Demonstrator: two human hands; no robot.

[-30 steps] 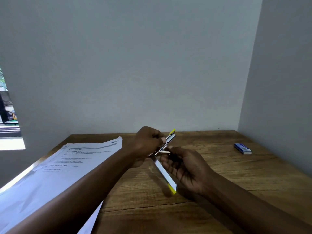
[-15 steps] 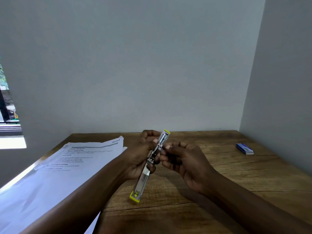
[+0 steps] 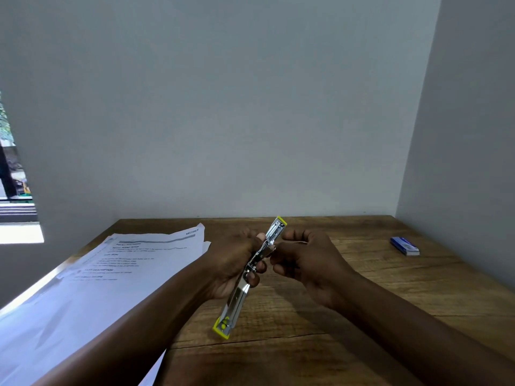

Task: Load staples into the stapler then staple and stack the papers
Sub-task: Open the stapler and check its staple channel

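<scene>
Midway over the wooden worktop (image 3: 362,288), the left hand (image 3: 231,263) grips the unfolded metal stapler (image 3: 245,282), fingers curled round its hinge. Beside it the right hand (image 3: 309,260) has its fingers bent at the upper arm; contact is unclear. Papers (image 3: 111,274) lie left, a blue staple box (image 3: 404,246) far right.

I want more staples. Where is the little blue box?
In the head view, the blue staple box lies on the wooden table, far right, near the side wall, beyond the right hand.
</scene>
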